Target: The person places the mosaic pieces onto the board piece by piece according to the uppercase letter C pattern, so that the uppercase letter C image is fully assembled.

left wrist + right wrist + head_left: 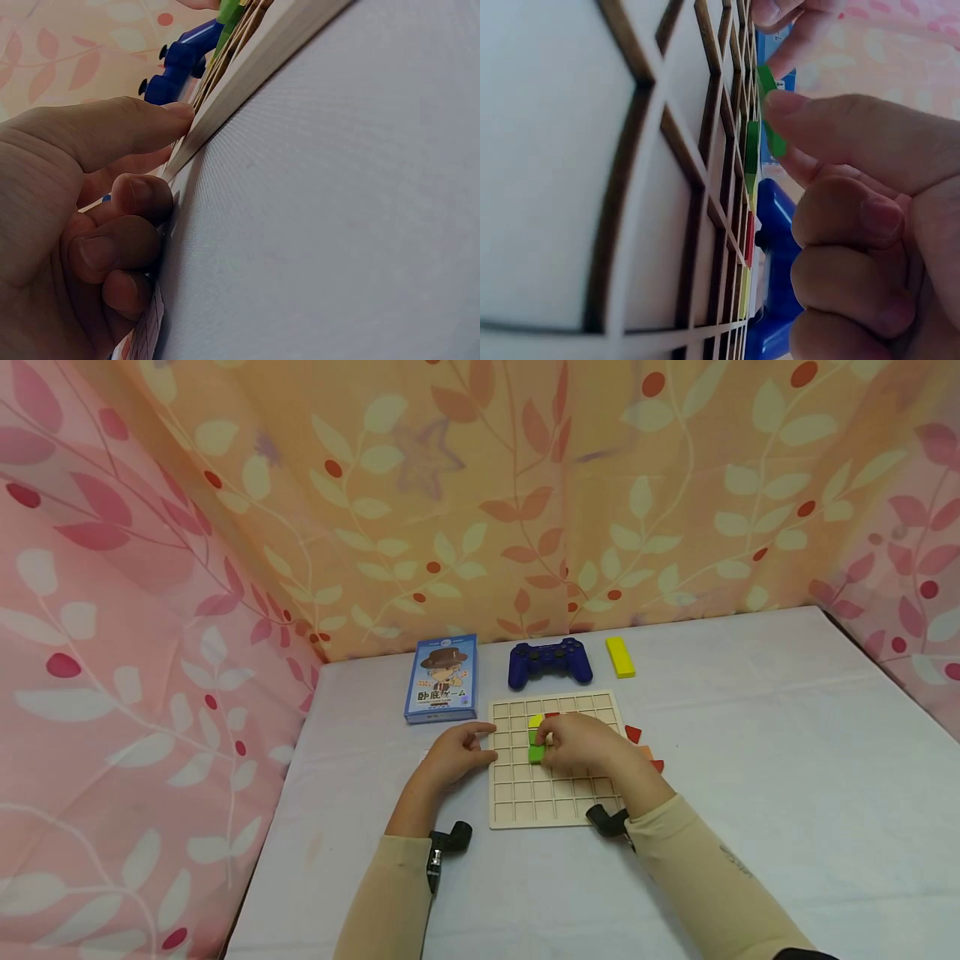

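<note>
A square wooden grid board (513,814) lies flat on the table. My left hand (450,756) touches its left edge with extended thumb and index finger, the other fingers curled. Over the grid, my right hand (585,745) pinches a green tile (777,142) between thumb and index finger, tilted above the board in the right wrist view. Close by, another green tile (751,154) sits on the grid. A yellow tile (536,721) and a red tile (552,716) are on the board beyond, the red one partly hidden by the right hand.
Behind the board are a blue card-game box (442,681), a blue game controller (550,662) and a yellow block (620,657). Red pieces (633,734) and an orange piece (647,751) lie by the board's right edge, partly behind the right forearm. Patterned curtains (480,510) enclose the table.
</note>
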Demonstrator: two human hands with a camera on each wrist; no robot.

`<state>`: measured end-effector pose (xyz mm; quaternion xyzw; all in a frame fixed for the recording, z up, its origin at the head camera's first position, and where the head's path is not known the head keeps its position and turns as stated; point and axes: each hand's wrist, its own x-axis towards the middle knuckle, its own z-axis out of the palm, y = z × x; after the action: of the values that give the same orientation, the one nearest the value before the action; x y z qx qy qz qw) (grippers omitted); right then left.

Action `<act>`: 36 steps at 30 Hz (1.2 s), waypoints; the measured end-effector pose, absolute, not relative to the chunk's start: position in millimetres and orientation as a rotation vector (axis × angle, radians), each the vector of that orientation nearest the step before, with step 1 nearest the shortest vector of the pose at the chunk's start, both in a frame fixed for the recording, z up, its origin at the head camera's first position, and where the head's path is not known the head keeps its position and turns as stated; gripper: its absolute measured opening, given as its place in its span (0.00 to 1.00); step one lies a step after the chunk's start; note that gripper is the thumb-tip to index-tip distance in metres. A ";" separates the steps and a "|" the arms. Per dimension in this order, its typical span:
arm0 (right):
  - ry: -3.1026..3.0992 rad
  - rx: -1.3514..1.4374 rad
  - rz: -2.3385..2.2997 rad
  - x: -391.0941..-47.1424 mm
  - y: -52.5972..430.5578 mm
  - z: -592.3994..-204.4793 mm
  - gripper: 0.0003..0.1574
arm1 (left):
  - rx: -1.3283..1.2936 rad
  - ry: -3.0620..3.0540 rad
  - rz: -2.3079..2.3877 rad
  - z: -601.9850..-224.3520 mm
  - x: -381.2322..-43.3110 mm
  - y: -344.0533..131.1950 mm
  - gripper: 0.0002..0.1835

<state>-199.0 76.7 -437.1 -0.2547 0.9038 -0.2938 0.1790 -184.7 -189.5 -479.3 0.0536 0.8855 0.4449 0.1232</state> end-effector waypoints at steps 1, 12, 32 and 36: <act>2.556 -0.718 -0.825 -198.8 76.2 -437.8 0.14 | 0.155 2.582 1.298 -479.4 -184.7 -189.4 0.26; 2.619 -0.720 -0.742 -200.9 74.7 -443.3 0.14 | 0.170 2.586 1.307 -481.5 -186.1 -190.5 0.27; 2.682 -0.716 -0.719 -201.0 75.1 -442.2 0.04 | 0.156 2.584 1.292 -480.1 -186.1 -190.4 0.26; 2.679 -0.716 -0.716 -201.1 74.1 -440.7 0.04 | 0.162 2.579 1.302 -480.8 -186.3 -190.8 0.26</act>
<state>-201.1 74.1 -440.7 -0.2474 0.9265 -0.2476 0.1382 -186.3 -190.8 -480.8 0.0557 0.8845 0.4465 0.1235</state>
